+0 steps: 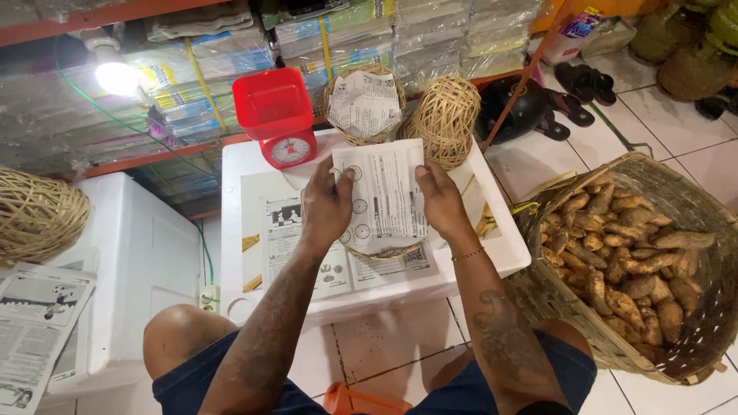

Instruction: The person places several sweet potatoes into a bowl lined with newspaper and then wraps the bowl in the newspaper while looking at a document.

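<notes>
My left hand (324,206) and my right hand (441,198) both press a sheet of printed paper (384,196) down into a small woven basket (384,250), of which only the near rim shows. It rests on a white foam box (507,246) in front of me. My left hand holds the sheet's left edge, my right hand its right edge. More printed sheets (288,242) lie flat on the box under the basket.
A red kitchen scale (278,115) stands at the box's back. Beside it are a paper-lined small basket (364,104) and an overturned one (446,115). A large woven basket (692,207) of sweet potatoes (623,269) sits right. Another white box (146,261) and newspaper (34,330) lie left.
</notes>
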